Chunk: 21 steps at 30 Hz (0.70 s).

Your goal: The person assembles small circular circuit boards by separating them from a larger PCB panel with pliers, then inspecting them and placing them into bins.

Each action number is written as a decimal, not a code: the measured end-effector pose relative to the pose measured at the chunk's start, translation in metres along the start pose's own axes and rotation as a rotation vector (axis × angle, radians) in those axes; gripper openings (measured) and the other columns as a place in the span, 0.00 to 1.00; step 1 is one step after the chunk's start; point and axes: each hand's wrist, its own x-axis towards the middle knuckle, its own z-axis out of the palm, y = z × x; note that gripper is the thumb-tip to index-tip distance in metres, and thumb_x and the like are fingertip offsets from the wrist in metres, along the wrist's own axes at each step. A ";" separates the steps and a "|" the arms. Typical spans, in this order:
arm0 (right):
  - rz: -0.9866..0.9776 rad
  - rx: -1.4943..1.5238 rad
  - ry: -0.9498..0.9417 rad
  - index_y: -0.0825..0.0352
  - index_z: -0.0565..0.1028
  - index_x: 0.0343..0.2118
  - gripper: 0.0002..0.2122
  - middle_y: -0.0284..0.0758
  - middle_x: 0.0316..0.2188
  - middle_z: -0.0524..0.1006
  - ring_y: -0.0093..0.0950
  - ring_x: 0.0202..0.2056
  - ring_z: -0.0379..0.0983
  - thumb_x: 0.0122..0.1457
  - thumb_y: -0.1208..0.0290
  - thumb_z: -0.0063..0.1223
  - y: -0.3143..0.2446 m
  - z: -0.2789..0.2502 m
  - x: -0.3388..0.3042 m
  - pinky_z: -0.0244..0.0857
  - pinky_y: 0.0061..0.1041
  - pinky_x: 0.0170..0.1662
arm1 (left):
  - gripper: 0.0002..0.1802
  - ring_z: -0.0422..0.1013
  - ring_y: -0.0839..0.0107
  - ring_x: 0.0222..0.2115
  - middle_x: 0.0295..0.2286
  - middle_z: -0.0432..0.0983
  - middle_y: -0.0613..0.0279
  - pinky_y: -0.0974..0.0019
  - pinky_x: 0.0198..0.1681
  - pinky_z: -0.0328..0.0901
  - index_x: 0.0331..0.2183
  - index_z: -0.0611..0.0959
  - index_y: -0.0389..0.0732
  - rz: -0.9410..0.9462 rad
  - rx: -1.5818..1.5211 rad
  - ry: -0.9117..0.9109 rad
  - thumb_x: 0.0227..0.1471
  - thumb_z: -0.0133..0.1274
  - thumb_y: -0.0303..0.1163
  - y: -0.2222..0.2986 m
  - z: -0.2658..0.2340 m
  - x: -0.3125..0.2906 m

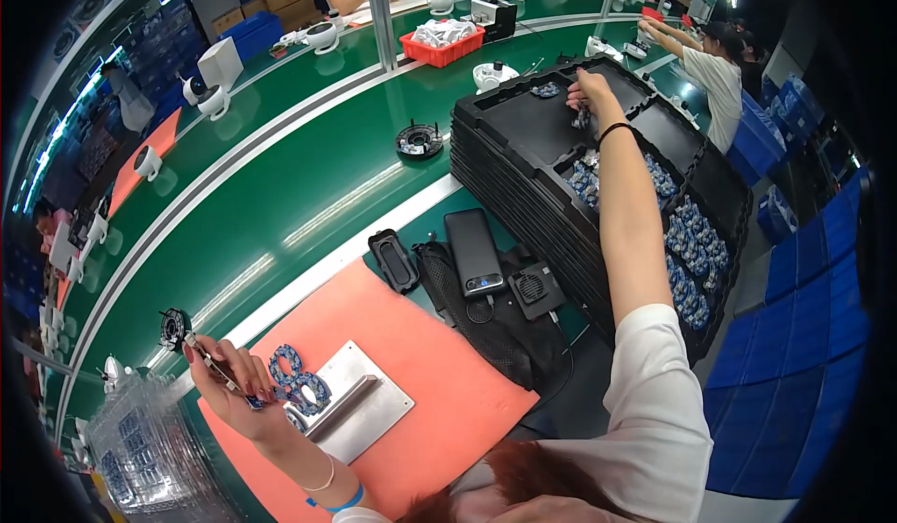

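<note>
My left hand (234, 383) is raised over the left side of the orange mat, fingers closed round a thin circuit board (217, 364) seen nearly edge-on. Close to its fingertips are blue ring-shaped circuit boards (308, 394), by a silver metal fixture (360, 406) with an upright bar; I cannot tell whether they touch the hand. My right arm stretches far forward over a black compartment tray (523, 117). The right hand (590, 93) points down into it, its fingers together on a small dark part (581, 120), mostly hidden. Several blue circuit boards (691, 243) fill the tray's nearer compartments.
The black tray tops a tall stack at right. A black power bank (474, 252), a small black speaker-like box (535, 289) and a mesh bag (505, 346) lie beside the orange mat (458, 397). Round black parts (419, 140) sit on the green conveyor (308, 187). Other people work beyond.
</note>
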 end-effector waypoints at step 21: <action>-0.508 -0.910 -0.198 0.66 0.76 0.28 0.11 0.34 0.24 0.77 0.27 0.25 0.75 0.40 0.70 0.63 0.003 -0.027 -0.049 0.68 0.25 0.30 | 0.16 0.43 0.84 0.05 0.09 0.51 0.71 0.80 0.04 0.41 0.23 0.64 0.42 -0.089 -0.056 0.108 0.59 0.36 0.40 0.003 0.012 0.008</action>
